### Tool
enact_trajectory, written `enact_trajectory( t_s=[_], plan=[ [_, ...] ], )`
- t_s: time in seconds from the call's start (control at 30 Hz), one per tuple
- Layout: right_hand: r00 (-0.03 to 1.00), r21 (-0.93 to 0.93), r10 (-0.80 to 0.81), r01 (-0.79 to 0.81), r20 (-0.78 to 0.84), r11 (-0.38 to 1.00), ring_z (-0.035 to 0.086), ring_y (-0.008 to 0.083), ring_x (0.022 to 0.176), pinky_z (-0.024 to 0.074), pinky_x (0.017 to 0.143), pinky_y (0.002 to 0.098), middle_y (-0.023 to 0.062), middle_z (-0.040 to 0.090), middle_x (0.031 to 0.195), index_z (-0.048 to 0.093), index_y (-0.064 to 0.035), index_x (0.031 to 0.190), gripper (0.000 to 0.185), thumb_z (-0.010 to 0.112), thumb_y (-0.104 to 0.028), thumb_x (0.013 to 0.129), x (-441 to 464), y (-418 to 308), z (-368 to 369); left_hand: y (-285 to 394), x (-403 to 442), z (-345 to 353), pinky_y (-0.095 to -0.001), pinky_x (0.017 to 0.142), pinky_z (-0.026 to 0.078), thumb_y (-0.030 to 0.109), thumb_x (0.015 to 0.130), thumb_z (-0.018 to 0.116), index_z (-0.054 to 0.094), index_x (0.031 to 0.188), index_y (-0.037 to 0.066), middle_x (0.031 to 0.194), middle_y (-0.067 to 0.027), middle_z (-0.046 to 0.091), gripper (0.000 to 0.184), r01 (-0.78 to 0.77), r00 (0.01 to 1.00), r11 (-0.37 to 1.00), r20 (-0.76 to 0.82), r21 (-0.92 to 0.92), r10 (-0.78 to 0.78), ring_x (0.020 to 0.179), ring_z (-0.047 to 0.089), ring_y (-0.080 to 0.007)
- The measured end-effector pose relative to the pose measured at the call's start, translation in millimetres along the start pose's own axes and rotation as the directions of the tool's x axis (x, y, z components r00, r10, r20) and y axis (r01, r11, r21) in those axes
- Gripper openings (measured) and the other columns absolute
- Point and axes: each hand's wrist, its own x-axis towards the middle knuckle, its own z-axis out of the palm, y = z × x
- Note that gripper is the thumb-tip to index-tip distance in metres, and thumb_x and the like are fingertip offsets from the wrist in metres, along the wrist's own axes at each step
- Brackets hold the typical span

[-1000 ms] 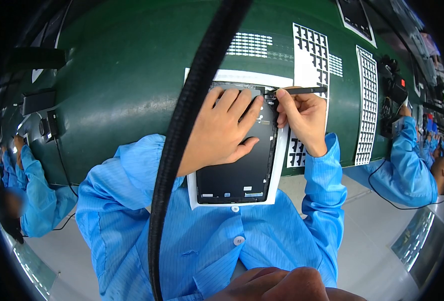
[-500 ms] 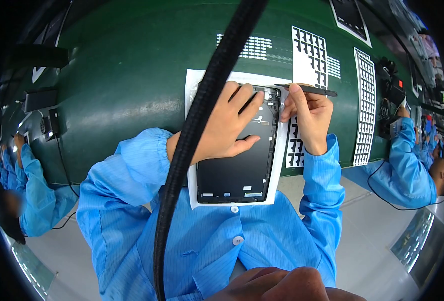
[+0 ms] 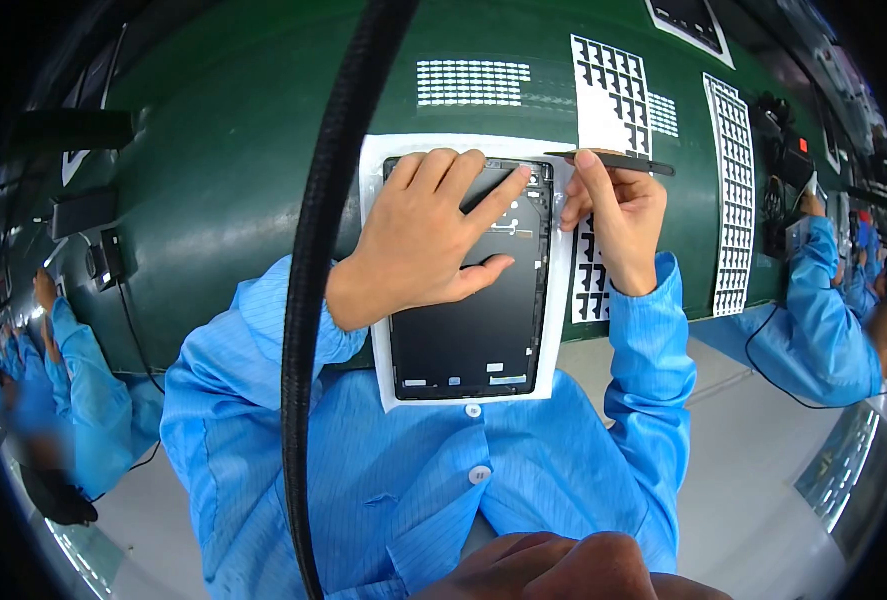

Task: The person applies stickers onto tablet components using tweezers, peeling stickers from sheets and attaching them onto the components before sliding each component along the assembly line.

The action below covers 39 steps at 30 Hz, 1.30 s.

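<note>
Centre: left hand point(image 3: 413, 235), grasping nothing, rests on casing point(image 3: 453, 340), apparently stiff, best held by its edges. Right hand point(image 3: 623, 215) grasps tweezers point(image 3: 643, 164).

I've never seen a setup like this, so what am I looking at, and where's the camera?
There's no robot here: a person works with bare hands. Every picture comes from one camera on their head, looking forward and down.

The left hand rests spread on a dark flat panel, which lies on a white sheet at the near edge of a green table. The right hand holds a thin dark tool, probably tweezers. Nearby lie strips with rows of black shapes. The thick black cord crosses the view.
</note>
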Motion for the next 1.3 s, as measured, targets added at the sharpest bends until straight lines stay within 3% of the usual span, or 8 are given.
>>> enact_trajectory(
  t_s=[0.4,0.53,0.63,0.83,0.97,1.03,1.13,1.3],
  plan=[
    [1.000,0.047,-0.012,0.012,0.002,0.999,0.063,0.0151,0.050,0.0514,0.045,0.0249,0.0112,0.066,0.069,0.067,0.0084,0.092,0.029,0.069,-0.021,0.096,0,2,-4,6,-30,-22,-0.0442,0.090,0.049,0.024,0.076,0.079,0.065,0.128,0.013,0.128,-0.0161,0.056,0.055,0.011,1.000,0.999,-0.025,-0.043,-0.012,0.112,0.056,-0.0336],
    [1.000,0.084,-0.011,0.013,-0.018,0.996,0.064,0.0151,0.051,0.0511,0.045,0.0250,0.0113,0.066,0.071,0.068,0.0077,0.095,0.027,0.069,-0.020,0.095,-2,-2,-7,8,-59,-49,-0.0346,0.064,0.052,0.035,0.075,0.083,0.067,0.098,0.004,0.079,-0.0085,0.065,0.042,0.464,0.883,0.886,-0.087,0.017,-0.461,0.071,0.065,-0.0245],
    [0.999,0.093,-0.024,0.027,-0.035,0.995,0.063,0.0151,0.051,0.0508,0.045,0.0248,0.0112,0.066,0.072,0.068,0.0072,0.096,0.026,0.069,-0.019,0.096,-2,-4,-7,14,-82,-60,-0.0326,0.044,0.042,0.032,0.078,0.083,0.063,0.079,0.006,0.053,-0.0037,0.053,0.033,0.661,0.729,0.750,0.214,0.027,-0.650,0.044,0.055,-0.0195],
    [0.997,0.118,-0.021,0.030,-0.074,0.993,0.063,0.0147,0.050,0.0501,0.044,0.0251,0.0104,0.066,0.071,0.067,0.0070,0.094,0.025,0.069,-0.018,0.095,-1,-6,-8,28,-96,-50,-0.0334,0.045,0.039,0.017,0.085,0.075,0.047,0.057,0.007,0.056,-0.0073,0.049,0.041,0.571,0.821,0.700,0.318,-0.428,-0.475,0.045,0.052,-0.0191],
    [0.977,0.152,-0.074,0.106,-0.202,0.983,0.059,0.0128,0.048,0.0461,0.041,0.0243,0.0090,0.064,0.071,0.067,0.0069,0.093,0.026,0.067,-0.019,0.096,5,-7,-20,19,-85,-78,-0.0235,0.054,0.031,0.006,0.088,0.070,0.042,0.062,0.008,0.067,0.0012,0.044,0.039,0.488,0.800,0.444,0.182,-0.752,-0.571,0.061,0.040,-0.0047],
    [0.960,0.165,-0.103,0.149,-0.259,0.975,0.056,0.0115,0.048,0.0441,0.039,0.0236,0.0079,0.063,0.071,0.068,0.0076,0.094,0.030,0.065,-0.022,0.097,8,-7,-24,-1,-70,-77,-0.0207,0.057,0.035,0.005,0.092,0.066,0.044,0.101,0.009,0.076,0.0013,0.053,0.024,0.368,0.754,0.264,0.120,-0.892,-0.646,0.064,0.041,-0.0017],
    [0.954,0.220,-0.089,0.156,-0.288,0.963,0.056,0.0112,0.048,0.0436,0.039,0.0232,0.0074,0.063,0.070,0.068,0.0078,0.095,0.031,0.064,-0.023,0.098,12,-5,-28,-50,-20,-86,-0.0259,0.083,0.053,0.007,0.094,0.063,0.034,0.149,0.002,0.110,-0.0134,0.069,0.063,0.421,0.723,0.257,0.151,-0.870,-0.674,0.096,0.067,-0.0139],
    [0.957,0.192,-0.093,0.150,-0.275,0.970,0.058,0.0120,0.048,0.0458,0.041,0.0235,0.0077,0.063,0.070,0.066,0.0060,0.091,0.029,0.066,-0.022,0.097,13,-3,-27,-161,84,-66,-0.0308,0.081,0.055,0.011,0.093,0.061,0.053,0.134,-0.006,0.110,-0.0162,0.069,0.045,0.349,0.682,0.300,0.022,-0.888,-0.731,0.093,0.068,-0.0190]
  ],
)
